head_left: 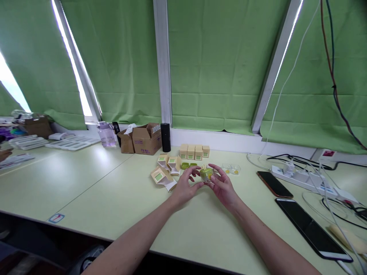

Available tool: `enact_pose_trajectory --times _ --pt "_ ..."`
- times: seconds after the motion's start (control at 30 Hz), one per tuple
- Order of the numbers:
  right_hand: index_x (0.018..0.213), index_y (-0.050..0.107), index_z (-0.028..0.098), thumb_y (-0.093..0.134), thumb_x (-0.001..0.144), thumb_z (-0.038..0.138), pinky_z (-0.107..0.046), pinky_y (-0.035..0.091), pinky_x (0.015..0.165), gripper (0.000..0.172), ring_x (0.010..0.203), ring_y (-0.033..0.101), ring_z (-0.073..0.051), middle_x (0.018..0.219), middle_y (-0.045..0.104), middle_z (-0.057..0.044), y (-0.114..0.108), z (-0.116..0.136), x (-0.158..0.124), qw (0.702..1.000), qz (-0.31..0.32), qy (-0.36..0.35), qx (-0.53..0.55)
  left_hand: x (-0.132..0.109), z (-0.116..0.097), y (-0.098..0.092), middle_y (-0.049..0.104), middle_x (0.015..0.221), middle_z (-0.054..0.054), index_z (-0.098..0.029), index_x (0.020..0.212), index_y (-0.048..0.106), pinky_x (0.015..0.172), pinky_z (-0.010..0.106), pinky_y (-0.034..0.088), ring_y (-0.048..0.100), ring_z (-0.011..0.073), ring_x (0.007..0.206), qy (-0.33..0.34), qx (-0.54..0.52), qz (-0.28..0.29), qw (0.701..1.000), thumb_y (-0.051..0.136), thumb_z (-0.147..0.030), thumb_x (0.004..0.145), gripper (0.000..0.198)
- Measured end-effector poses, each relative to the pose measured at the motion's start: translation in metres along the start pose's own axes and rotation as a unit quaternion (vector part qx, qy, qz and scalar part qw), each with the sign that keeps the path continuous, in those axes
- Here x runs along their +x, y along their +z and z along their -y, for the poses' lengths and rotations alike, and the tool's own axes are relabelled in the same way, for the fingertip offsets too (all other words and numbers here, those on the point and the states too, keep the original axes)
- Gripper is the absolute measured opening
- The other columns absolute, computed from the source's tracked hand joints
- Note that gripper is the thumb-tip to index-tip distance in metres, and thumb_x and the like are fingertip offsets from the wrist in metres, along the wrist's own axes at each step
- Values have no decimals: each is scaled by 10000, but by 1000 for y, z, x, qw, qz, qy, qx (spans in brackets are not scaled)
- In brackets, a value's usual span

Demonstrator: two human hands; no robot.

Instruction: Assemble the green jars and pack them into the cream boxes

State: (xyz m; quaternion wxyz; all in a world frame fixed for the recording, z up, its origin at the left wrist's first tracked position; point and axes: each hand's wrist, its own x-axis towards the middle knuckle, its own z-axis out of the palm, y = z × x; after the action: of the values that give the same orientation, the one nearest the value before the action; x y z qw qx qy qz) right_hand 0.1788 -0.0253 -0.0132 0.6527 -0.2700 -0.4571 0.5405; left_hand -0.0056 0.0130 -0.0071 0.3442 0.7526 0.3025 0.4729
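Observation:
A small green cup-like piece in clear plastic point(205, 174), with a yellow spot on it, is held just above the table between my two hands. My right hand point(225, 189) is closed around its right side, thumb in front and fingers at the top and underneath. From the other side, my left hand point(185, 187) pinches its edge with thumb and fingertips. Just behind lie small green containers point(185, 165). Clear plastic shells with yellow bits point(235, 169) rest to the right. Left of my hands are opened kraft boxes point(161, 177) with green labels.
Closed kraft boxes point(190, 151) stand in a row at the back. Beside them are a black cylinder point(165, 137), a cardboard carton point(146, 139) and a purple bottle point(106, 134). Two phones point(311, 226), a power strip point(304, 178) and tangled cables occupy the right side.

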Motion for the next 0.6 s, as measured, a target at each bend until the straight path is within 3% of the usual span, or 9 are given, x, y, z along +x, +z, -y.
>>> enact_pose_trajectory --times 0.23,0.33,0.6 --pt "1256 596 295 911 648 352 -375 578 832 687 1036 641 -244 1110 670 -60 2 -6 2 981 -75 -81 -161 5 1 -3 657 1278 133 -222 1318 587 925 386 506 601 275 1198 -50 -72 26 996 730 -413 864 513" --pt "1257 592 304 891 649 299 -355 569 799 678 1045 628 -242 1132 641 -58 6 -7 0 972 -81 -97 -199 5 2 -3 659 1295 131 -222 1305 611 912 388 515 609 268 1157 -48 -83 29 995 745 -402 841 515" --pt "1292 556 309 804 722 198 -414 524 929 632 1130 613 -260 1175 640 -64 11 -7 -3 958 -59 -127 -249 5 2 -4 656 1337 138 -219 1288 649 945 417 524 638 273 1145 -40 -101 46 993 787 -319 801 516"
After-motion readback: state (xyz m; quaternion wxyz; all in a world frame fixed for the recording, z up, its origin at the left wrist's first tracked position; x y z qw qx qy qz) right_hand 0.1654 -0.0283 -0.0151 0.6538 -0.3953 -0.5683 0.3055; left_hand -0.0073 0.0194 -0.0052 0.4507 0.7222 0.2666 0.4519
